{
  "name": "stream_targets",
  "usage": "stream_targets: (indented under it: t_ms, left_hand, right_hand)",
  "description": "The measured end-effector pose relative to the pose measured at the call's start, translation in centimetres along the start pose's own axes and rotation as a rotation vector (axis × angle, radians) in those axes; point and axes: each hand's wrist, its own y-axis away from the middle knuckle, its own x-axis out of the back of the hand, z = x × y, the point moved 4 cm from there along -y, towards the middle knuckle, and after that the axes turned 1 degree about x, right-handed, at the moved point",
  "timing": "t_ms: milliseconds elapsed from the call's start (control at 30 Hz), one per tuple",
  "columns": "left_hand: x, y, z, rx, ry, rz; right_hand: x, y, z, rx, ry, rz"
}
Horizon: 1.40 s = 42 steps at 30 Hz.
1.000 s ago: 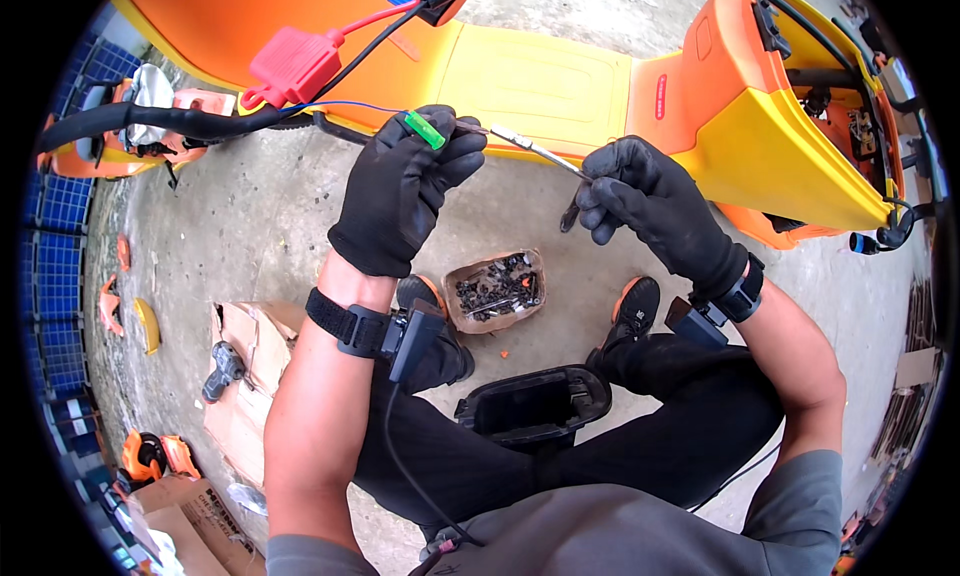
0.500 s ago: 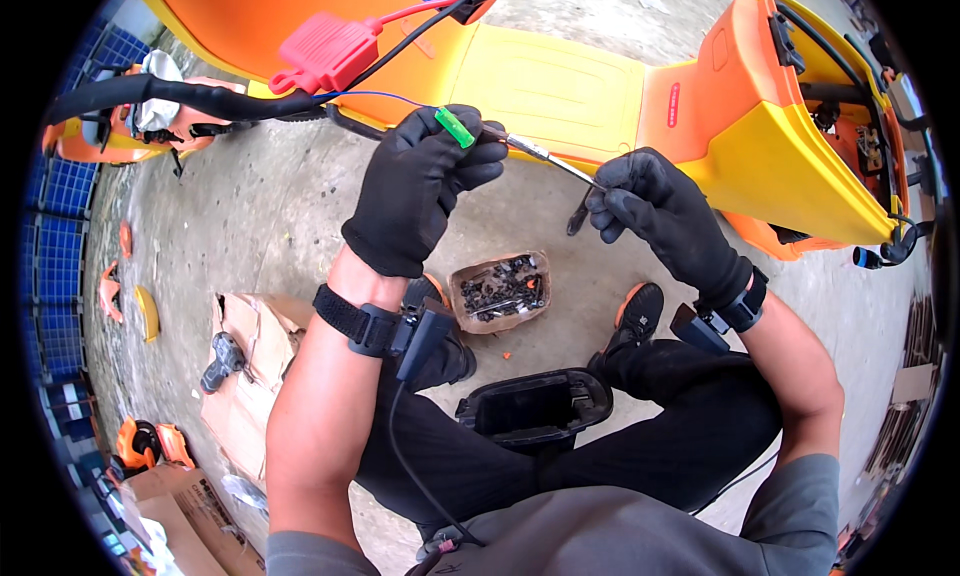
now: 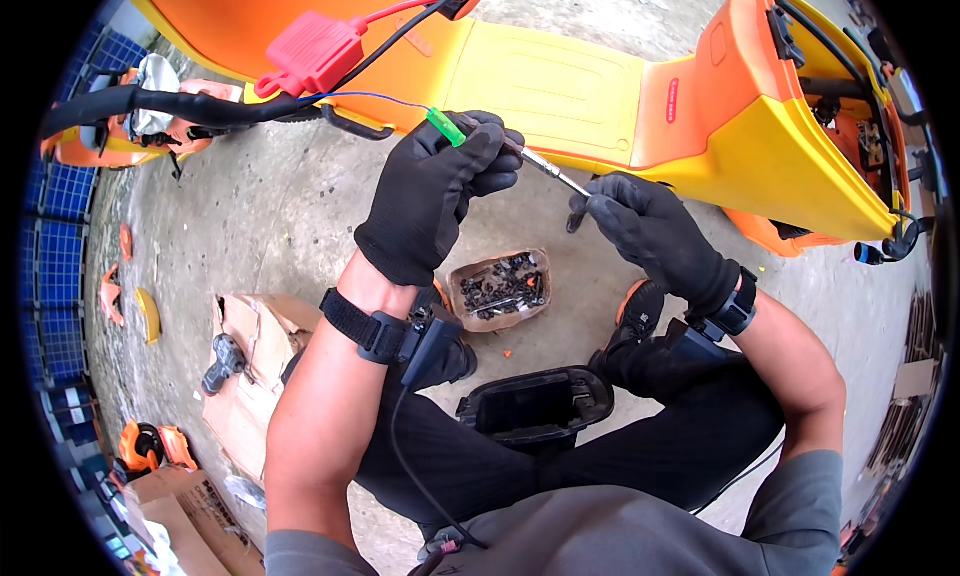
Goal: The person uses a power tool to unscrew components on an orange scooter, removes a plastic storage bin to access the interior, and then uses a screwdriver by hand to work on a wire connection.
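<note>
My left hand [image 3: 425, 191], in a black glove, pinches a small translucent green plastic piece [image 3: 446, 127] with a thin blue wire [image 3: 380, 95] at its end. A slim silver rod [image 3: 541, 163], thicker along its middle, sticks out from the left fingers and slants down to the right. Whether it joins the green piece is hidden by the fingers. The rod's thin end is pinched by my right hand [image 3: 660, 234], also gloved in black. Just beyond the left hand hang a red plastic fuse-holder-like case [image 3: 316, 54] and a thick black cable sleeve [image 3: 170, 100].
An orange and yellow scooter body [image 3: 545, 86] spans the far side. A cardboard box of small hardware [image 3: 500, 288] lies between my feet, with a black plastic bin [image 3: 535, 406] nearer. At left, a power drill [image 3: 224, 363] rests on flattened cardboard [image 3: 262, 326].
Both hands have shifted slightly: the left a little right, the right a little lower and left. The silver rod tilts more and its right end sits closer to the left hand.
</note>
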Motion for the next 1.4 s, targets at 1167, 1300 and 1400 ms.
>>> stream_targets:
  t_ms: [1167, 1300, 1400]
  left_hand:
    - [-3.9, 3.2, 2.6, -0.319, -0.422, 0.030]
    - [-3.4, 3.1, 2.8, -0.335, -0.405, 0.042]
    - [-3.4, 3.0, 2.8, -0.310, -0.417, 0.034]
  right_hand:
    - [0.2, -0.6, -0.3, 0.288, 0.340, 0.210]
    - [0.3, -0.3, -0.2, 0.265, 0.343, 0.217]
    - [0.3, -0.2, -0.4, 0.276, 0.352, 0.206]
